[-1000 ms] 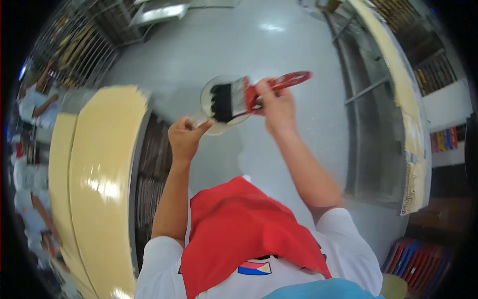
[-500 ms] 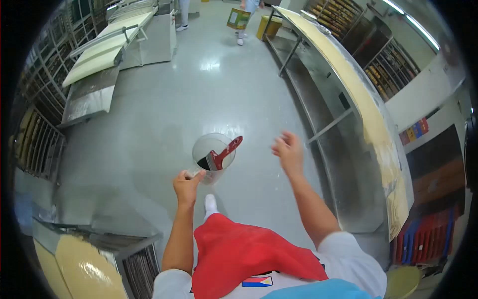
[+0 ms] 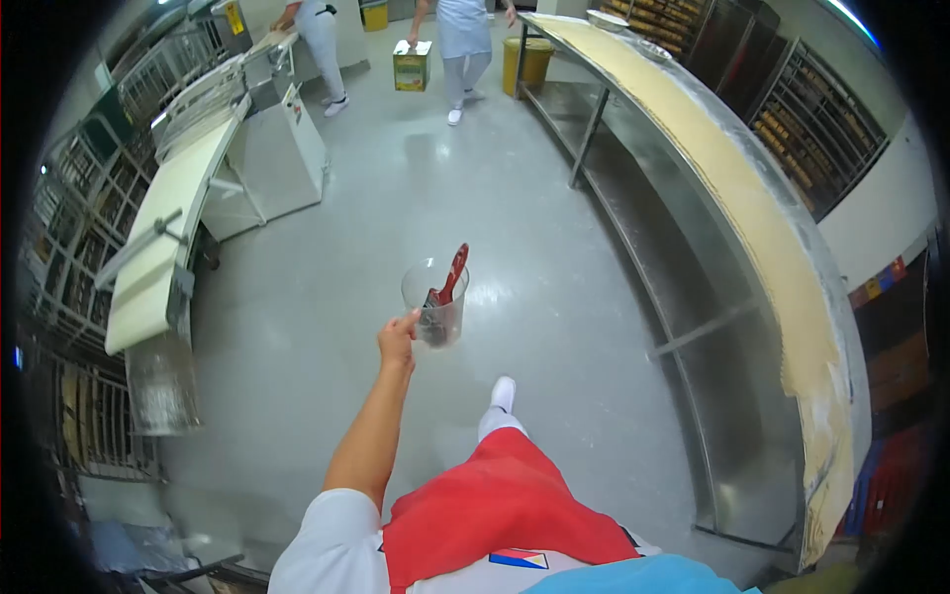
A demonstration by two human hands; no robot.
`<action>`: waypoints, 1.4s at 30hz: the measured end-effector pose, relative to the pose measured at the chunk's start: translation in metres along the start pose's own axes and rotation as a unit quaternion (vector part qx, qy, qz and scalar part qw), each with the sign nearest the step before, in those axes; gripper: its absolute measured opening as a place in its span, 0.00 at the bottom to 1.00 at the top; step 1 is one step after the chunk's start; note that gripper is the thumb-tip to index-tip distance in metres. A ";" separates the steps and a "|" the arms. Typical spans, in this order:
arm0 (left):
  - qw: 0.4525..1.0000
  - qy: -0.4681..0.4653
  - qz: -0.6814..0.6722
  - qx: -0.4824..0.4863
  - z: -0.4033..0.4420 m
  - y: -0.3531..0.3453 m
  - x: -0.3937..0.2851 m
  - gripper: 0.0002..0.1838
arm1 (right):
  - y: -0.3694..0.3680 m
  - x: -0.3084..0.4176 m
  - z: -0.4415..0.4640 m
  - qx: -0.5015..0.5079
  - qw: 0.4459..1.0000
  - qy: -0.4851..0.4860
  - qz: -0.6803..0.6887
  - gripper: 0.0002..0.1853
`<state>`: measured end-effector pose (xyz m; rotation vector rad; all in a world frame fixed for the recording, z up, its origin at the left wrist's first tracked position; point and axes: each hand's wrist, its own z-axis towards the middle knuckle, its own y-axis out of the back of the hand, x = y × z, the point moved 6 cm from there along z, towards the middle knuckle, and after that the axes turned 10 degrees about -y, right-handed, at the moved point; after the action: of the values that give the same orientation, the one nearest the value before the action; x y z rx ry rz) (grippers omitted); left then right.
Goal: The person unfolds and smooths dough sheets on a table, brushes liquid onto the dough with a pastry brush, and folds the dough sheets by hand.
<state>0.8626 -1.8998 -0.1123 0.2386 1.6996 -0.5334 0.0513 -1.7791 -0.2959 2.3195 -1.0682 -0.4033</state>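
My left hand (image 3: 398,343) is closed around the handle side of a clear plastic jug (image 3: 450,325), held out over the floor in front of me. Inside the jug leans a brush with a red handle (image 3: 455,273) that sticks up past the rim. Its dark bristles show blurred through the jug's wall. My right hand is out of the picture.
On the right runs a long metal table covered by a sheet of dough (image 3: 732,188). A dough sheeter with a belt (image 3: 153,267) stands on the left. Ahead, a co-worker in a blue apron (image 3: 463,30) carries a green-yellow box (image 3: 412,69) near a yellow bin (image 3: 530,61); another person (image 3: 322,45) stands by the sheeter.
My right hand has dropped out of view. The jug stays in my left hand, now more upright. I have moved forward, and the co-worker with the box appears nearer.
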 end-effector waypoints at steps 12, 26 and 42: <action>0.996 -0.039 -0.065 -0.048 0.329 -0.223 -0.053 0.16 | 0.230 0.780 -0.094 -0.244 0.808 0.528 0.095 0.13; 0.997 -0.020 -0.061 0.032 0.725 -0.509 -0.043 0.16 | 0.162 0.854 0.009 -0.001 0.993 0.088 0.080 0.23; 0.997 0.008 -0.051 0.064 1.035 -0.821 -0.040 0.14 | 0.229 1.292 0.092 0.108 0.939 0.085 0.314 0.08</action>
<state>1.4115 -3.0984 -0.0180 0.2500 1.7021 -0.7187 0.6951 -2.9259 -0.2862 1.9868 -1.7377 0.1688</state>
